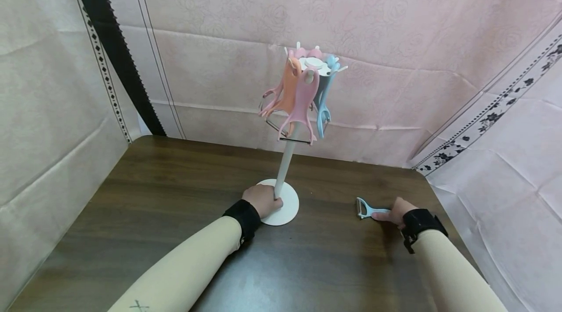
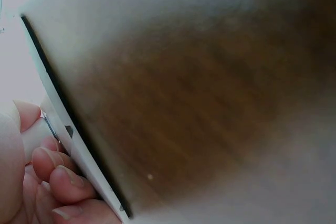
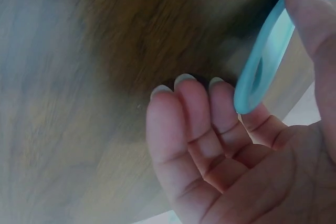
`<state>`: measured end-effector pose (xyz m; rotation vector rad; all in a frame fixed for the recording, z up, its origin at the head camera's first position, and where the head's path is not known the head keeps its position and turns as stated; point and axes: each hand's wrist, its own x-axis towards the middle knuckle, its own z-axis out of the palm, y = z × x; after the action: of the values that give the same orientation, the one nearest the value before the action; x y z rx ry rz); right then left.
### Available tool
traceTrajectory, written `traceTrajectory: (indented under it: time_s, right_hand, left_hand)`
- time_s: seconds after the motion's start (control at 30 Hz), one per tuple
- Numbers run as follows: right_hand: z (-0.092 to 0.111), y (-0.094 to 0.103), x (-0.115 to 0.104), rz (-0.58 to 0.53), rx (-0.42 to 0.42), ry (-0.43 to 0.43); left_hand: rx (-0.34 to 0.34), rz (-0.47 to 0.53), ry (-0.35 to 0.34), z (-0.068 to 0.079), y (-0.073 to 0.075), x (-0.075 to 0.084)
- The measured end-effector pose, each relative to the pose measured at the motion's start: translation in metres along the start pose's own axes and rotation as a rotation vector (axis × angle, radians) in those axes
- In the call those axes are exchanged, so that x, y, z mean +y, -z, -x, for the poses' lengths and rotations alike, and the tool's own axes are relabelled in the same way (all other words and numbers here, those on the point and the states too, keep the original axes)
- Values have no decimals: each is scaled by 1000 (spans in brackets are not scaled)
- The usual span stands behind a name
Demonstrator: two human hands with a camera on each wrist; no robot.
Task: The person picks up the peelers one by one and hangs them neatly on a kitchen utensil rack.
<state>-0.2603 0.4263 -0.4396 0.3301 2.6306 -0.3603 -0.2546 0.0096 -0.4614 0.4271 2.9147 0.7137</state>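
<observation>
A white rack with a round base [image 1: 290, 207] and an upright pole [image 1: 286, 160] stands on the table. My left hand [image 1: 261, 199] grips the pole low down, just above the base; in the left wrist view its fingers [image 2: 71, 184] curl there beside the base's edge. On the rack's top hooks hang several Y-shaped peelers, among them a pink peeler [image 1: 303, 99], an orange peeler [image 1: 289, 88] and a blue peeler [image 1: 324, 99]. Off to the right, my right hand [image 1: 400, 211] pinches another light blue peeler [image 3: 262, 59] by its handle, blade end pointing left, close over the table.
The brown wooden table [image 1: 184, 180] reaches back to a pale pink patterned cloth [image 1: 210, 72]. More cloth hangs at the left and right sides. A black strip [image 1: 118, 53] runs down to the table's back left corner.
</observation>
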Motion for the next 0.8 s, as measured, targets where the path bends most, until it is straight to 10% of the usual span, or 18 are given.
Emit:
traceTrajectory:
  time_s: [0.8]
  right_hand:
    - [-1, 8, -12, -181, 84, 37]
  left_hand:
    - [8, -11, -7, 0, -1, 0]
